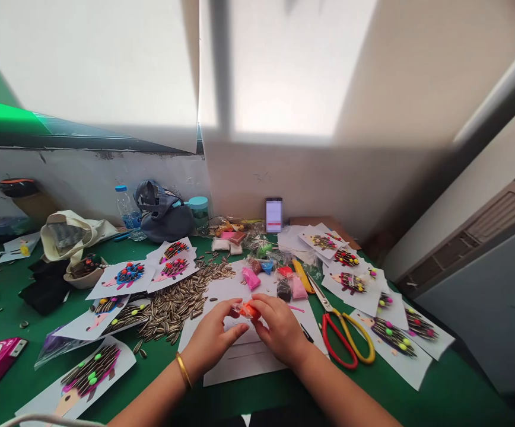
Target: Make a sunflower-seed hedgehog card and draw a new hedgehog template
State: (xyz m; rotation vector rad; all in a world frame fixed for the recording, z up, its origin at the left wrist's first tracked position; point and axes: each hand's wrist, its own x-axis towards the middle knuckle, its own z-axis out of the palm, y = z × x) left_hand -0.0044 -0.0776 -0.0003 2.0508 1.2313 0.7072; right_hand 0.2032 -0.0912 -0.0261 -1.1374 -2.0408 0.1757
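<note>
Above white paper sheets [222, 365] at the middle of the green table, both of my hands meet at a small orange packet [247, 309] in clear wrapping. My left hand [217, 332] pinches the wrapping at the packet's left end. Fingers of my right hand [279, 329] wrap round its right side and partly hide it. Just beyond the hands lie a pink packet [251, 278], a light pink packet [298, 286], a black packet [283, 289] and a red one [285, 271].
Sunflower seeds [172, 308] are heaped left of the sheets. Red-and-yellow scissors [340, 326] and a yellow cutter [302, 276] lie to the right. Hedgehog pictures [393, 338] lie on both sides. A phone [274, 215] stands at the back, a bottle [128, 210] at back left.
</note>
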